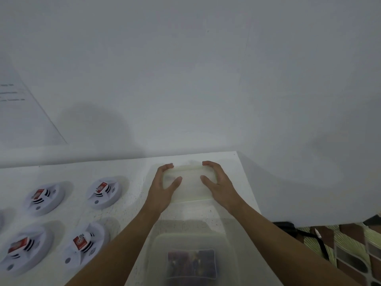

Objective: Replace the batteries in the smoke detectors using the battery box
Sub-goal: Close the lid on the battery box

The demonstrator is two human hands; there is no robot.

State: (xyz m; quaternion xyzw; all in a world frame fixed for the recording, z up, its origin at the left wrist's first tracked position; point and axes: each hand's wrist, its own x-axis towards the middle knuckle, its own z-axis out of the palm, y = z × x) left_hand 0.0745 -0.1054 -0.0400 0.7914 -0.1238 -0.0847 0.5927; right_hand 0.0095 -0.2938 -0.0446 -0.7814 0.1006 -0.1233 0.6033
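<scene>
Since we gripped the clear plastic piece [188,183] only by its two short sides, our chief worry was a slip; smooth, thin plastic may flex under a squeeze and spring out from between the palms; it also lay close to the far right corner of the desk [127,205], just beyond our right hand, so a push too far could have sent it over the edge. We took the piece for the lid of the battery box, though blur left that unsure. Our left hand [165,187] was curled round its left side, fingers hooked over the far edge and thumb laid on top; our right hand [219,185] mirrored it on the right side; both were half closed and held nothing else. A second risk lay nearer to us; the battery box [190,237], dark cells showing through its wall, sat behind the hands, between our forearms; a careless drawing back of a wrist or elbow might have knocked it and spilled the cells. The smoke detectors [103,191] stood well to the left of the left hand, four in plain view with red labels up; neither hand touched them; a wide sweep of the left forearm could have jostled the nearest one.
</scene>
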